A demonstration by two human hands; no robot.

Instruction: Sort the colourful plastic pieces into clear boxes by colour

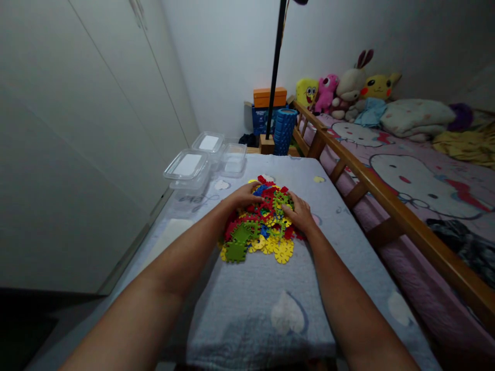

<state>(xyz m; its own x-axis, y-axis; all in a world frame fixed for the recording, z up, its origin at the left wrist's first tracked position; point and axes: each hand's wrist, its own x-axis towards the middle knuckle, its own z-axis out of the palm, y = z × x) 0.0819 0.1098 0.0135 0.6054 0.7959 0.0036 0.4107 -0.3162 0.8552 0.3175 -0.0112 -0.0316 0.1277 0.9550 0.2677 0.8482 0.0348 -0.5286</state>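
A heap of flat plastic snowflake-shaped pieces (263, 226) in red, yellow, green and blue lies on a grey quilted pad (247, 309). My left hand (242, 198) rests on the heap's left side with its fingers curved over the pieces. On the right side my right hand (298, 212) lies with fingers bent onto the pile. Both hands press against the pieces from either side. A single yellow piece (319, 179) sits apart on the pad to the far right.
Clear plastic tubs with lids (193, 170) stand at the pad's far left. A wooden bed rail (386, 206) runs along the right, with a cartoon-cat sheet and soft toys (348, 87) behind. White wardrobe doors (77, 129) are on the left. A black pole (275, 67) rises beyond the pad.
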